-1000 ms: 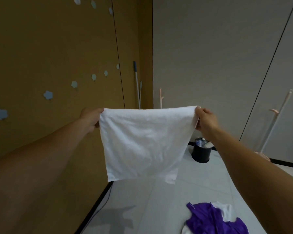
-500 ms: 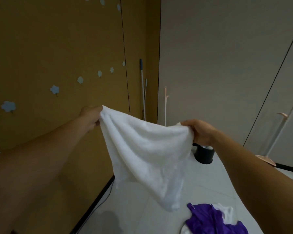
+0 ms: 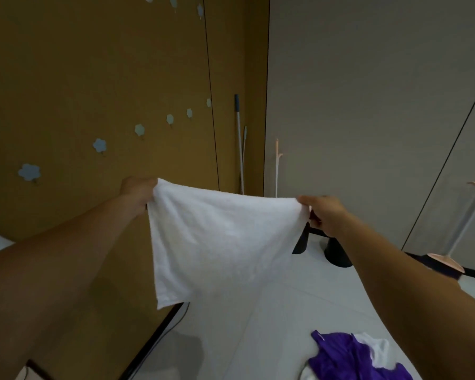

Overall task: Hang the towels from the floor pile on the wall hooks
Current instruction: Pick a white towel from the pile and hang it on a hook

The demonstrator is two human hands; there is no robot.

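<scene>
Your left hand (image 3: 137,192): fingers closed on the upper-left corner of the white towel (image 3: 222,242), tips hidden behind the cloth. Your right hand (image 3: 322,212): pinches the upper-right corner, thumb on top, fingers curled under.

Towel spread between both hands, top edge sagging a little, left end higher. Rest hangs free, lowest corner at 7 o'clock.

Wall hooks (image 3: 99,145), flower-shaped, in a rising line on the brown wall (image 3: 93,64), from 9 o'clock of your left hand up toward 12.

Floor pile (image 3: 348,357), purple and white cloth, at 5 o'clock of the towel on the pale floor (image 3: 258,325).

Black bin (image 3: 337,253) at 6 o'clock under your right hand. Mop handle (image 3: 237,133) in the corner at 12 o'clock. Coat stand (image 3: 461,223) at 3 o'clock.
</scene>
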